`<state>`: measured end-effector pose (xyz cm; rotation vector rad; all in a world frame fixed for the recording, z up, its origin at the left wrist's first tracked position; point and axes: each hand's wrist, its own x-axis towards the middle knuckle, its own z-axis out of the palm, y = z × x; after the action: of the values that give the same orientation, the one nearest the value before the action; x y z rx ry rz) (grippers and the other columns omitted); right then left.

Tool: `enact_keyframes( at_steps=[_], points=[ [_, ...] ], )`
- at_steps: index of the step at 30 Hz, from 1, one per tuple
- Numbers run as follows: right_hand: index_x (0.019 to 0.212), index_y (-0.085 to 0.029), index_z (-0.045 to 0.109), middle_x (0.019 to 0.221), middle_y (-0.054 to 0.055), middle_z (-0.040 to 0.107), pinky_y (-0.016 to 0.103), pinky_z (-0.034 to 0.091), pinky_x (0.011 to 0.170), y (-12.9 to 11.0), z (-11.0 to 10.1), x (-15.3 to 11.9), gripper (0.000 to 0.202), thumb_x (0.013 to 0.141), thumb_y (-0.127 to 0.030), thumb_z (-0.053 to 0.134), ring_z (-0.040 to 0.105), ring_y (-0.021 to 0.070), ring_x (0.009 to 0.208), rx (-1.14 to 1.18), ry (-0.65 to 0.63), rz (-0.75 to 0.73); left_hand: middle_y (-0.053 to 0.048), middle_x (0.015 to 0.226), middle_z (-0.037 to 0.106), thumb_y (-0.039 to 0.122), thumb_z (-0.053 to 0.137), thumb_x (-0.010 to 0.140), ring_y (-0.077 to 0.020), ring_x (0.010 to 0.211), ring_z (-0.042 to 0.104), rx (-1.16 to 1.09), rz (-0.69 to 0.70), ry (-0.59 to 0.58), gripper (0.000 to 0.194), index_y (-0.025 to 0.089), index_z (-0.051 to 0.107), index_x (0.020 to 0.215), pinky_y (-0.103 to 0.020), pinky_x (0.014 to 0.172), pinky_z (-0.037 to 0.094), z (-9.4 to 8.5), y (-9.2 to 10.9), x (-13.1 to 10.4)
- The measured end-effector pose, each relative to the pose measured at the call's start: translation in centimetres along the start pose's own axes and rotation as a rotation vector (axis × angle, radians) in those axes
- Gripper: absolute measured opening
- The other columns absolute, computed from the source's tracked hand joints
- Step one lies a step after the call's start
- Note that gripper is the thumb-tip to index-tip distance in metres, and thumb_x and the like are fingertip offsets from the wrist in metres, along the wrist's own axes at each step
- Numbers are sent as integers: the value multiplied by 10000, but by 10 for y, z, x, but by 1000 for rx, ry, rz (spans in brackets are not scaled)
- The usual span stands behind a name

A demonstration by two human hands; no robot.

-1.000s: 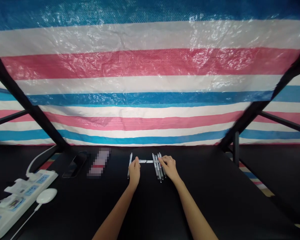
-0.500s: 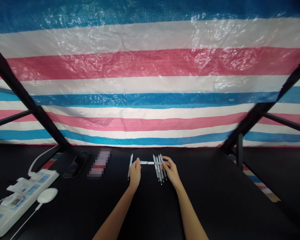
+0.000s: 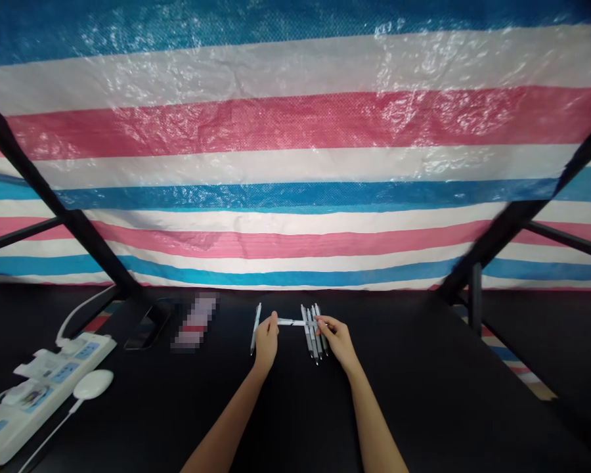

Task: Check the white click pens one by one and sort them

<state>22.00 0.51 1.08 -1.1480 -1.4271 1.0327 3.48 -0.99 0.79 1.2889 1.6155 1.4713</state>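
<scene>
A white and grey pen (image 3: 293, 322) is held level between my two hands, above the black table top. My left hand (image 3: 266, 339) is closed round its left end, thumb uppermost. At the other end, the fingertips of my right hand (image 3: 335, 336) pinch the grey part. Several white and grey pens (image 3: 312, 336) lie side by side beneath the held pen, close to my right fingers, tips toward me. Just left of my left hand lies a single pen (image 3: 256, 327), partly hidden behind it.
A white power strip (image 3: 49, 394) with plugs and cables stands at the left, a round white charger (image 3: 93, 384) beside it. Farther back lie a dark phone (image 3: 148, 327) and a blurred-out flat item (image 3: 196, 322). Black frame bars and a striped tarp (image 3: 295, 243) rise behind the table (image 3: 295, 420).
My right hand has shifted very slightly left along with its end of the pen, and the visible stretch between my hands looks a little shorter. The pens on the table have stayed put.
</scene>
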Motion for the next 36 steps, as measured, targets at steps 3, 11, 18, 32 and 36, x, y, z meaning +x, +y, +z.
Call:
enact_keyframes(
  at_steps=[3, 11, 18, 32, 36],
  points=[
    [874, -160, 716, 726, 78, 695, 343, 471, 679, -2, -3, 0, 404, 748, -523, 593, 619, 234, 693, 13, -7, -19, 58, 462, 227, 575, 388, 824, -80, 427, 229, -58, -31, -2, 519, 208, 234, 489, -253, 442, 172, -1, 0, 1],
    [821, -196, 721, 885, 78, 698, 360, 449, 782, -4, -11, 0, 239, 739, -396, 621, 612, 242, 831, 22, 6, -86, 65, 432, 194, 601, 431, 792, -62, 402, 191, -213, -116, 14, 566, 208, 214, 447, -246, 423, 144, -4, 7, 1],
    [757, -195, 715, 717, 29, 651, 300, 426, 687, -2, -20, -2, 193, 690, -348, 618, 553, 182, 676, 146, 140, 42, 64, 410, 198, 577, 441, 804, -54, 387, 190, -247, -104, -1, 578, 205, 208, 427, -248, 423, 148, -7, 8, 1],
    [656, -190, 689, 556, -6, 544, 279, 368, 632, 1, -23, 1, 167, 640, -305, 568, 493, 162, 612, 207, 333, 68, 69, 400, 183, 549, 471, 785, -52, 377, 179, -286, -120, 4, 566, 212, 200, 420, -243, 405, 138, -8, 9, 2],
    [656, -195, 689, 551, -10, 534, 277, 357, 629, 2, -21, 1, 163, 648, -302, 567, 487, 161, 611, 207, 310, 60, 69, 405, 189, 551, 482, 779, -48, 381, 177, -294, -99, -11, 567, 208, 199, 427, -236, 398, 147, -8, 10, 1]
  ],
)
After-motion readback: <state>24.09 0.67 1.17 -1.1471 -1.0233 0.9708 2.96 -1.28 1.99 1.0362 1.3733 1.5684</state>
